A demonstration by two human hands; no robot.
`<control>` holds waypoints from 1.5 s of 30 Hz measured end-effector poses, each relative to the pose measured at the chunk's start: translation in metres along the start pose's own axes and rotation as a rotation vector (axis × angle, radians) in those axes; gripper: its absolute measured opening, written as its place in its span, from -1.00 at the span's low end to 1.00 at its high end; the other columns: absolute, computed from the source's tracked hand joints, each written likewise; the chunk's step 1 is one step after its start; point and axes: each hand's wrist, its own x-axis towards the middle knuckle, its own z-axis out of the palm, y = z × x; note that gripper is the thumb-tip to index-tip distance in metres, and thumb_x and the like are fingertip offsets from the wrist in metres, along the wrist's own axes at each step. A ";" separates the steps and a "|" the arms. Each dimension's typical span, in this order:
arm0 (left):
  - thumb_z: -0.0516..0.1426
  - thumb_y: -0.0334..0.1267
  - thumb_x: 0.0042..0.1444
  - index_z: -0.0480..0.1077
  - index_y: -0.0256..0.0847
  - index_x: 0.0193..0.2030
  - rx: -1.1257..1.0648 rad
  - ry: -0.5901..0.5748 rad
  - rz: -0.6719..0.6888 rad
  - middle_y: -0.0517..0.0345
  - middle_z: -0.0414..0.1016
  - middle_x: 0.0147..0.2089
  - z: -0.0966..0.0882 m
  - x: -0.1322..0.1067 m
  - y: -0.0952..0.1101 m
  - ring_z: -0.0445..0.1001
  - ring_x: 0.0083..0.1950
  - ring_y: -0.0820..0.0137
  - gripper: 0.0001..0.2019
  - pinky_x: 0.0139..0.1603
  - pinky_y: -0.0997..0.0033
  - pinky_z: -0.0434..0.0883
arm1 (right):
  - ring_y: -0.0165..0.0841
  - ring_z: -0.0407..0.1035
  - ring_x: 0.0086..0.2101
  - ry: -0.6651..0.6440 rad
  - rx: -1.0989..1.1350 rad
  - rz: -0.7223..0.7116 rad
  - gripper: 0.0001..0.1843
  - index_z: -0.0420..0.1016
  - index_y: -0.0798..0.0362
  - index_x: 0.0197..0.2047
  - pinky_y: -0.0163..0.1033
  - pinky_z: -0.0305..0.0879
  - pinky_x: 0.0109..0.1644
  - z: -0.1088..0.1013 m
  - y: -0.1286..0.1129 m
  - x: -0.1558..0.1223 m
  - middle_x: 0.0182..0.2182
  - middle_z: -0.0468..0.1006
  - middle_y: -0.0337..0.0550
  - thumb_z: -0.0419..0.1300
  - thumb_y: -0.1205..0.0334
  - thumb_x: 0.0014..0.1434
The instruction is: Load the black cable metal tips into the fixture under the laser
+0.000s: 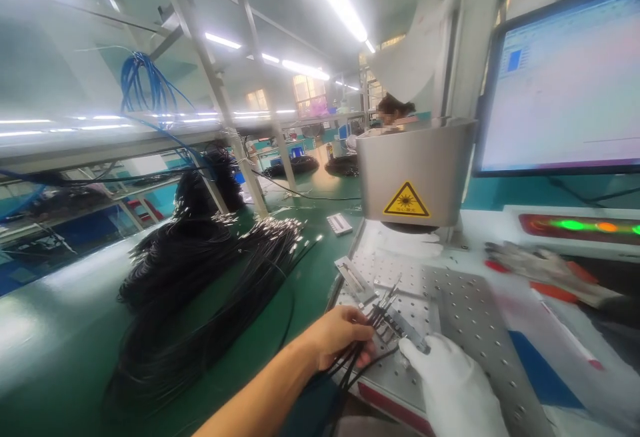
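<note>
This is a big work room with long lights on the roof and a green table that runs far back. On the left, blue wires hang from a metal frame. Below them a big heap of thin black cables lies on the green table, with shiny metal tips at the ends. Far back a person sits at another table. Near the middle, the left hand is bare. Its fingers are curled shut around a small bunch of cable ends, which lie at the front of a metal plate with holes. The cables look light, soft and bendy, so they may flop and slip about. The best place to hold them seems to be close to the stiff tips, where the hand has them now. A little to the right, the right hand wears a white glove. Its fingertip rests on a small metal holder just beside the cable tips. I cannot tell if it grips the holder or only presses on it. Above the plate hangs a gray machine head with a yellow warning sign. On the right stands a bright screen, and below it lies a spare glove with red bits.
</note>
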 end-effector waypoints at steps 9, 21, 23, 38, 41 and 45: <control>0.19 -0.29 -0.14 0.34 -0.25 -0.48 0.208 0.280 0.121 0.35 0.26 -0.60 0.007 -0.017 0.003 0.06 -0.62 0.60 -0.89 -0.59 0.50 -0.04 | -0.17 0.46 -0.17 -0.150 -0.087 0.021 -0.50 0.60 -0.23 -0.01 -0.19 0.40 -0.13 -0.008 -0.007 0.008 -0.08 0.55 -0.07 0.07 0.47 0.14; 0.11 -0.35 -0.07 0.29 -0.19 -0.51 0.797 0.536 0.265 0.22 0.41 -0.44 0.021 -0.031 -0.026 0.31 -0.36 0.42 -0.94 -0.34 0.43 0.11 | -0.16 0.47 -0.18 -0.007 -0.257 -0.102 -0.44 0.60 -0.26 -0.01 -0.19 0.42 -0.17 -0.006 -0.009 -0.003 -0.10 0.55 -0.05 0.07 0.55 0.14; 0.09 -0.35 -0.03 0.30 -0.17 -0.48 0.927 0.527 0.269 0.16 0.46 -0.35 0.024 -0.029 -0.030 0.36 -0.29 0.37 -0.96 -0.30 0.40 0.11 | -0.17 0.47 -0.19 -0.002 -0.264 -0.138 -0.41 0.58 -0.29 0.01 -0.17 0.44 -0.18 -0.001 -0.005 -0.003 -0.11 0.54 -0.06 0.07 0.56 0.12; 0.11 -0.43 -0.15 0.31 -0.21 -0.54 0.662 0.433 0.137 0.28 0.30 -0.54 0.020 -0.029 -0.015 0.29 -0.41 0.46 -0.93 -0.40 0.47 0.14 | -0.26 0.46 -0.06 0.195 -0.137 -0.508 -0.39 0.59 0.03 0.01 -0.22 0.45 -0.08 0.027 0.018 0.008 -0.01 0.55 -0.09 -0.11 0.60 0.07; 0.12 -0.39 -0.16 0.33 -0.21 -0.54 0.593 0.379 0.172 0.29 0.30 -0.55 0.012 -0.023 -0.021 0.28 -0.43 0.46 -0.97 -0.42 0.46 0.14 | -0.24 0.45 -0.08 0.142 -0.163 -0.499 -0.39 0.58 0.05 0.00 -0.26 0.41 -0.10 0.012 0.007 0.012 -0.04 0.56 -0.04 -0.04 0.62 -0.02; 0.15 -0.18 -0.03 0.33 -0.21 -0.52 0.504 0.316 0.157 0.29 0.25 -0.57 0.000 -0.016 -0.022 0.25 -0.46 0.46 -0.83 -0.44 0.45 0.13 | -0.26 0.45 -0.09 0.054 -0.147 -0.426 -0.41 0.58 -0.04 -0.04 -0.31 0.39 -0.11 0.017 0.002 0.017 -0.06 0.57 -0.13 0.05 0.62 -0.06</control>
